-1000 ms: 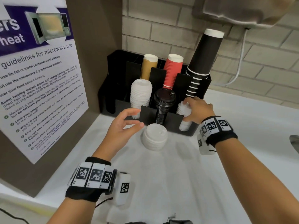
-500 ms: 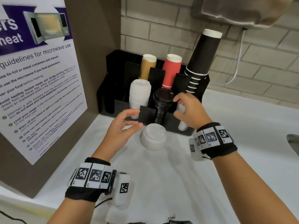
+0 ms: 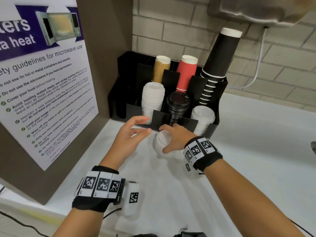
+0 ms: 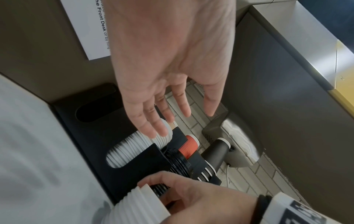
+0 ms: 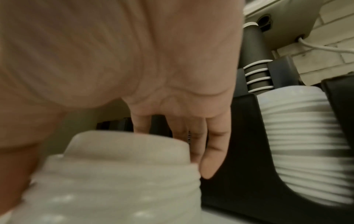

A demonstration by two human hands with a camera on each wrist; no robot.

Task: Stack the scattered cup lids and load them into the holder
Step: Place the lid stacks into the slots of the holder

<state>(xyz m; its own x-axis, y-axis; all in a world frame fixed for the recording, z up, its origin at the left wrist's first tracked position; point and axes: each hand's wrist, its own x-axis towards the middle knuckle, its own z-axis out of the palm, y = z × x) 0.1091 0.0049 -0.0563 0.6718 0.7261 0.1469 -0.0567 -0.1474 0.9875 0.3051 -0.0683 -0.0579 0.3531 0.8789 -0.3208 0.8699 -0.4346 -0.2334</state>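
A short stack of white lids (image 3: 159,144) stands on the white counter just in front of the black holder (image 3: 119,86). My right hand (image 3: 163,139) grips this stack from above, fingers (image 5: 207,153) down its far side and thumb on the near side. In the left wrist view the same lid stack (image 4: 138,203) shows inside the right hand (image 4: 172,189). My left hand (image 3: 145,125) hovers open just left of the stack, holding nothing. The holder's front row has a tall white lid stack (image 3: 152,100), black lids (image 3: 177,108) and a lower white lid stack (image 3: 203,118).
Brown (image 3: 161,69), red (image 3: 186,74) and tall black cup stacks (image 3: 218,62) fill the holder's back row. A panel with a microwave notice (image 3: 42,100) walls off the left. A brick wall stands behind, with a metal dispenser (image 3: 256,9) overhead. The white counter (image 3: 239,168) stretches right.
My right hand left the holder's right front compartment, came down and left to the lid stack on the counter, and took hold of it. The left hand has barely moved.
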